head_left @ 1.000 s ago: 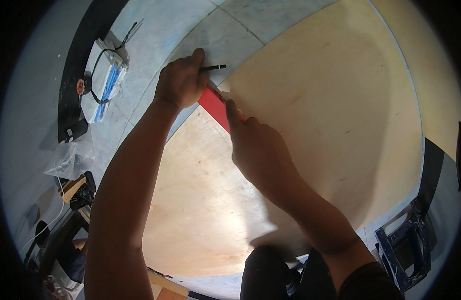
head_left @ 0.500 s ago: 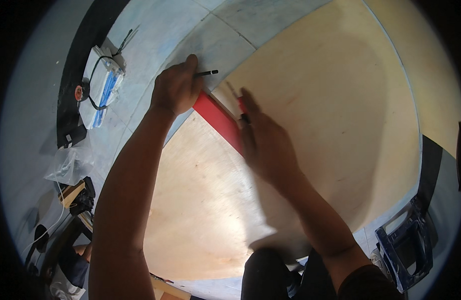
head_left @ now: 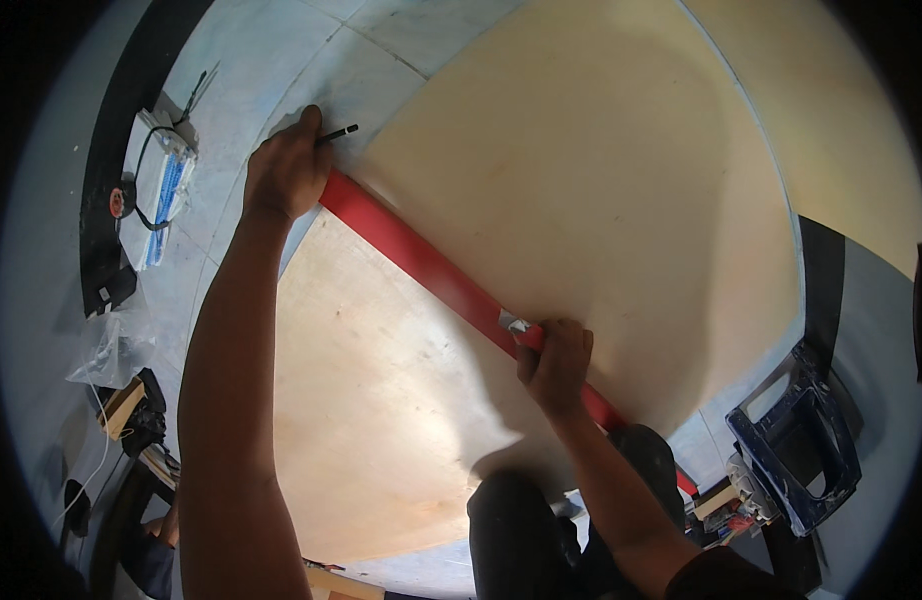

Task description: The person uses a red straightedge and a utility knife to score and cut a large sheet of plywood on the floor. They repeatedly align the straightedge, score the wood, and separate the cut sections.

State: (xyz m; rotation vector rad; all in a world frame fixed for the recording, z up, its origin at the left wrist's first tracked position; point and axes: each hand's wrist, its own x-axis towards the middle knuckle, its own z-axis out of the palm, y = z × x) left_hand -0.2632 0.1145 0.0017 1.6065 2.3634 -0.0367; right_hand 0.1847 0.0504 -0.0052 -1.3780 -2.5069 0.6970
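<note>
A long red straightedge (head_left: 413,252) lies slantwise across a pale plywood sheet (head_left: 371,370). My left hand (head_left: 284,170) is closed at its far end, at the sheet's edge, with a dark pencil (head_left: 338,132) sticking out from between the fingers. Nearer to me, my right hand (head_left: 558,367) is wrapped round a red utility knife (head_left: 527,336) whose metal front points up and left over the straightedge. The knife's blade edge is too small to make out. Beyond the right hand the straightedge's near end runs toward my knee.
Pale floor tiles (head_left: 366,45) border the sheet. A dark blue plastic stool (head_left: 796,445) lies at the right, with assorted items beside it. At the left are a white and blue package (head_left: 166,195) with a black cable, a clear plastic bag (head_left: 116,345) and part of another person (head_left: 151,545).
My right hand with the knife has moved down and toward me along the straightedge, uncovering more of it. The whole view has shifted, and my left hand stays at the far end.
</note>
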